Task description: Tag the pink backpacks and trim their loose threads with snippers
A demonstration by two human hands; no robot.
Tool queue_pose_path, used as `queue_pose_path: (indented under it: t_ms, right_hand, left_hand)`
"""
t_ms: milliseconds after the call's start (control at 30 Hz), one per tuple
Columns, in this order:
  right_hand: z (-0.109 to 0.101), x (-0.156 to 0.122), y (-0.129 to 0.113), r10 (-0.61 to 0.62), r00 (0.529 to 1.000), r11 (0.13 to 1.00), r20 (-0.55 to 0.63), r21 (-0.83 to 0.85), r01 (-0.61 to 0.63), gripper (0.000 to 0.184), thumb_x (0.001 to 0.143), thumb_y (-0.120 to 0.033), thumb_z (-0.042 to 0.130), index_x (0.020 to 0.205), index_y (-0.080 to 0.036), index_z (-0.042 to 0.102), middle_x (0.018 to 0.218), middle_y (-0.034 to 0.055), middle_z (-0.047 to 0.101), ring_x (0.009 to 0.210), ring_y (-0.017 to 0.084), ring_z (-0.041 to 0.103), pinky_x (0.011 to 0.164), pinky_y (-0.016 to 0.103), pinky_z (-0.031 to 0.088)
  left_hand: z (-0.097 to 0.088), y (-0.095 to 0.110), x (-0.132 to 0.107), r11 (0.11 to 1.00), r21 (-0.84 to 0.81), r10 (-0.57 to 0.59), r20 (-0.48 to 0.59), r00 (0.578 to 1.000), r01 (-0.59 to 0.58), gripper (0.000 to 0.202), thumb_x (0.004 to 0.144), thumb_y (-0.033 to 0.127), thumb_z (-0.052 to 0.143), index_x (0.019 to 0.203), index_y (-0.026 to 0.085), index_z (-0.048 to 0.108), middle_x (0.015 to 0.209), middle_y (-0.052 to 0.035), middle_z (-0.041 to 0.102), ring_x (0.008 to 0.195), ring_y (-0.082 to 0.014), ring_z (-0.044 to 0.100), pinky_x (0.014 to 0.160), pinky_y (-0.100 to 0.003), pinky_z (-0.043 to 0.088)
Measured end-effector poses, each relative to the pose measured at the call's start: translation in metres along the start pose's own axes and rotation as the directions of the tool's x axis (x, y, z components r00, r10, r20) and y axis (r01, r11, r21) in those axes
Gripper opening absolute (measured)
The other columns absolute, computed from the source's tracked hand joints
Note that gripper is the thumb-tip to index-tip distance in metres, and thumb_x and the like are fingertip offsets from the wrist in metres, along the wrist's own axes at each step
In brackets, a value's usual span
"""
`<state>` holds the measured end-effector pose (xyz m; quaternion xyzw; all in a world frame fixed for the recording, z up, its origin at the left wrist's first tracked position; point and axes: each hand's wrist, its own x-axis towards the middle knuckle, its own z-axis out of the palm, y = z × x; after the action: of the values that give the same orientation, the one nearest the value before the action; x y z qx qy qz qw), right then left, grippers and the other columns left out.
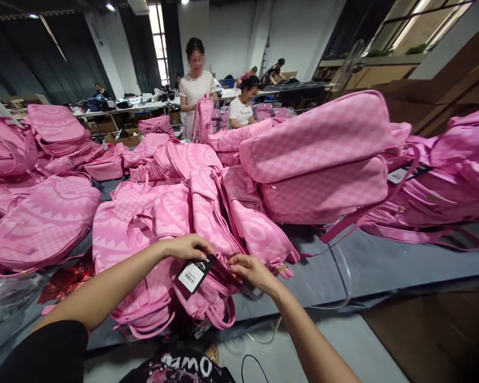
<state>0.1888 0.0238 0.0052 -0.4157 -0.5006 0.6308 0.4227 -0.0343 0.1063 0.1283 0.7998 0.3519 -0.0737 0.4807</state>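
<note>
A pink patterned backpack lies on the table in front of me, its zipped edge toward me. My left hand is closed at that edge, thumb and fingers on the top of a black hang tag with a white barcode label. Just to the right, my right hand pinches at the backpack's zipped edge; what its fingertips hold is too small to make out. Another pink backpack leans close on the right, and one with a looped handle lies on the left.
Pink backpacks are heaped across the grey table, with a large checked one stacked at the right. Red foil and clear plastic lie at the left. Across the table a person holds a pink bag; others work behind.
</note>
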Motion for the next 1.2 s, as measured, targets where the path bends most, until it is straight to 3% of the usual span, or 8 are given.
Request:
queue_pose_path:
  t_ms: [167,267,400,533,667,833,967,1200]
  right_hand:
    - [-0.005,0.01,-0.013,0.012,1.0,0.997,-0.016,-0.082,-0.014,0.013,0.067,-0.022,0.067,0.057,-0.02,0.059,0.046,-0.0036,0.054,0.045,0.01,0.045,0.045,0.02,0.025]
    - [0.001,0.009,-0.015,0.056,0.998,0.995,0.017,-0.087,-0.054,0.023,0.071,-0.031,0.067,0.055,-0.021,0.054,0.04,-0.0039,0.05,0.041,0.01,0.042,0.042,0.021,0.021]
    - [-0.004,-0.001,-0.006,0.196,0.957,0.98,0.216,-0.067,-0.186,0.034,0.071,-0.052,0.068,0.066,-0.018,0.06,0.051,0.0012,0.062,0.036,0.009,0.041,0.037,0.02,0.022]
    - [-0.018,-0.011,0.004,0.264,0.88,0.935,0.395,0.12,-0.334,0.041,0.068,-0.051,0.076,0.082,-0.014,0.067,0.067,0.0043,0.068,0.042,0.007,0.047,0.039,0.017,0.026]
    - [-0.015,-0.008,0.006,0.21,0.911,0.913,0.355,0.263,-0.312,0.039,0.062,-0.04,0.087,0.078,-0.01,0.069,0.065,0.0021,0.063,0.046,0.005,0.047,0.038,0.015,0.024]
    - [0.01,0.0,0.008,0.132,0.945,0.783,0.298,0.553,-0.284,0.047,0.058,-0.045,0.091,0.071,-0.015,0.057,0.061,-0.0042,0.052,0.043,0.001,0.03,0.038,0.014,0.009]
    - [0.028,0.003,0.015,0.096,0.987,0.694,0.133,0.702,-0.162,0.056,0.056,-0.056,0.089,0.075,-0.019,0.052,0.065,-0.0057,0.045,0.046,0.001,0.024,0.041,0.014,0.01]
    - [0.044,0.001,0.013,0.131,0.991,0.65,-0.018,0.757,-0.073,0.047,0.057,-0.048,0.091,0.076,-0.018,0.059,0.063,-0.0054,0.043,0.049,0.005,0.029,0.043,0.017,0.019]
  left_hand:
    - [0.026,0.025,0.007,0.959,0.278,0.08,-0.076,0.994,-0.056,0.025,0.085,0.012,0.06,0.106,0.018,0.073,0.099,-0.0044,0.074,0.09,-0.0158,0.065,0.083,-0.023,0.046]
    - [0.039,0.037,0.01,0.891,0.441,0.156,-0.079,0.985,-0.106,0.023,0.085,0.012,0.061,0.103,0.019,0.074,0.097,-0.005,0.073,0.091,-0.0166,0.064,0.085,-0.024,0.044]
    - [0.05,0.039,0.013,0.804,0.588,0.21,-0.152,0.966,-0.082,0.02,0.087,0.014,0.058,0.098,0.021,0.075,0.096,-0.0057,0.068,0.085,-0.0163,0.06,0.076,-0.026,0.043]
    - [0.06,0.031,0.015,0.75,0.658,0.294,-0.25,0.922,-0.061,0.02,0.093,0.024,0.057,0.104,0.024,0.074,0.11,-0.0075,0.066,0.104,-0.0212,0.055,0.093,-0.036,0.037]
    - [0.065,0.026,0.016,0.743,0.669,0.392,-0.424,0.816,-0.009,0.021,0.093,0.029,0.06,0.108,0.028,0.074,0.109,-0.0064,0.069,0.107,-0.0221,0.053,0.096,-0.041,0.034]
    - [0.058,0.028,0.014,0.846,0.532,0.34,-0.489,0.804,-0.034,0.012,0.089,0.029,0.067,0.094,0.023,0.077,0.084,-0.0015,0.073,0.09,-0.0162,0.059,0.093,-0.036,0.036]
    - [0.059,0.028,0.009,0.824,0.566,0.395,-0.544,0.74,-0.024,0.012,0.09,0.032,0.066,0.089,0.024,0.076,0.096,-0.0019,0.075,0.103,-0.0201,0.056,0.1,-0.04,0.03]
    - [0.062,0.026,0.006,0.881,0.469,0.232,-0.546,0.805,0.064,0.014,0.09,0.03,0.065,0.095,0.022,0.075,0.089,-0.002,0.075,0.088,-0.0167,0.061,0.087,-0.032,0.038]
